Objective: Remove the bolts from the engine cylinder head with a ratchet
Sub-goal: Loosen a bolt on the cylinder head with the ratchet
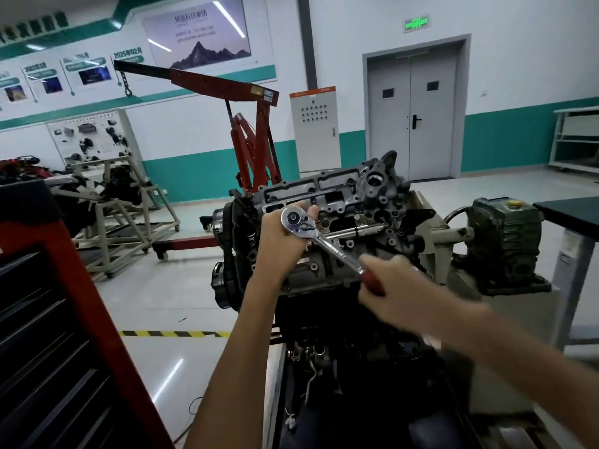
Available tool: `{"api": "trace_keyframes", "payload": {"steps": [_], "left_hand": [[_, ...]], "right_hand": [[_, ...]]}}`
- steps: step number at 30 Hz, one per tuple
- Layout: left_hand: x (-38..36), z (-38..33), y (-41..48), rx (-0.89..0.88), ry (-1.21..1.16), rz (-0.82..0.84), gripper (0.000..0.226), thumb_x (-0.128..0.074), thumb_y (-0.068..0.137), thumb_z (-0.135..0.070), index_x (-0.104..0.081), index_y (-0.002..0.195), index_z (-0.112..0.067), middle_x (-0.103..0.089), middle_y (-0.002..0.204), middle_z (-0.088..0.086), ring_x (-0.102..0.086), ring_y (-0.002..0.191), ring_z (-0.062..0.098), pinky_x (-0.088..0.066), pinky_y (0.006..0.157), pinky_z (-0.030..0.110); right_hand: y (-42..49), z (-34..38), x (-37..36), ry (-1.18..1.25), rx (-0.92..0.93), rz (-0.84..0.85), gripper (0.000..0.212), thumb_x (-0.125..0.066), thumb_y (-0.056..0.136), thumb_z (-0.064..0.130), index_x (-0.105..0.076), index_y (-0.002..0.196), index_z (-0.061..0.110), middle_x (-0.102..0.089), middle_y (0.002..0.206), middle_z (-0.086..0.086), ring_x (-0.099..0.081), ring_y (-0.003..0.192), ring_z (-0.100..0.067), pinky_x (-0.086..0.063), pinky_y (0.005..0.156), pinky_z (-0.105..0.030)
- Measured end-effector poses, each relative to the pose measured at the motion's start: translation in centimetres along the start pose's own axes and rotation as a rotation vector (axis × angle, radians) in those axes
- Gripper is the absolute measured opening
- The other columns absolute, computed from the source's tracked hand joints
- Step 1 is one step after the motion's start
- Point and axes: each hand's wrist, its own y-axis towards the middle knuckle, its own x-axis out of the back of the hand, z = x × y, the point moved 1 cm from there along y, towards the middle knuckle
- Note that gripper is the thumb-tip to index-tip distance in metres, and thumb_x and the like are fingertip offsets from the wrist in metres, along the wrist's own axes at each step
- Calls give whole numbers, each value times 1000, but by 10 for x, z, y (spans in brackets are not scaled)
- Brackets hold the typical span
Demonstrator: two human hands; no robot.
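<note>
A person leans over an engine (311, 281), seen from a head camera looking down. The cylinder head (340, 192) sits on top of the engine in the middle of the view, its cover off, with many small bolts (349, 244) and holes showing.

The left hand (278, 236) is wrapped round the round head of a ratchet (324, 244), over the near left part of the cylinder head. The socket and the bolt beneath it are hidden by the fingers. The right hand (395, 286) is clenched round the ratchet's red handle and looks blurred.

The step appears to be loosening one bolt. To do it well, the left hand should press the ratchet's head straight down so the socket stays square on the bolt. The right hand should swing the handle in a flat, steady arc rather than a jerk.

A shiny metal rod (356, 231) lies across the cylinder head just beyond the ratchet's shaft. It and the raised castings at the far right end may limit the handle's swing.

Behind the engine stands a red engine crane (252, 92). A red tool cabinet (64, 286) fills the near left. A green gearbox (505, 234) sits right of the engine, near a dark table (570, 207). A grey double door (411, 108) is in the far wall.
</note>
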Motion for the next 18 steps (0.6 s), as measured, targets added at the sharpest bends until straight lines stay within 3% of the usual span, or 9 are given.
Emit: {"api": "trace_keyframes", "payload": {"steps": [2,5,8,12,15,18], "left_hand": [[-3,-5,2,-26,54,85,43,-60,90,-13,-41,53,-21,-35,51,-9,-29,52,8,-27,51,27],[-17,-5,-6,-18,-4,-37,33,-57,87,-12,-47,59,1,-36,52,1,-28,52,10,-23,50,33],[-27,2,-14,34,-78,-185,38,-59,92,-22,-43,59,-14,-39,53,-6,-33,54,9,-27,52,28],[-34,3,-6,47,-144,-262,39,-60,90,-23,-38,59,-30,-36,52,-17,-31,56,1,-36,61,16],[-32,8,-5,28,-163,-258,34,-58,87,-19,-39,60,-31,-35,54,-16,-30,60,6,-39,76,25],[-24,11,-3,39,-94,-159,33,-59,86,-22,-47,58,-33,-43,54,-16,-40,59,5,-41,70,28]], "right_hand": [[14,-15,50,-229,66,127,20,-56,86,16,-46,72,26,-55,62,6,-53,46,-2,-48,48,-18],[26,-26,77,-477,120,75,8,-56,86,21,-50,81,19,-56,58,5,-56,49,-1,-52,50,-22],[2,-17,34,-234,25,-39,27,-61,84,11,-42,73,26,-48,53,11,-52,42,2,-42,42,-10],[-25,24,-58,223,-82,-388,37,-65,79,7,-36,67,27,-36,47,14,-48,42,6,-25,38,0],[-19,46,-97,408,-171,-384,26,-61,84,12,-39,76,23,-40,53,7,-45,39,-6,-30,40,-6],[-19,26,-66,224,-177,-255,16,-58,85,16,-45,94,20,-40,61,4,-41,45,-4,-32,42,-6]]}}
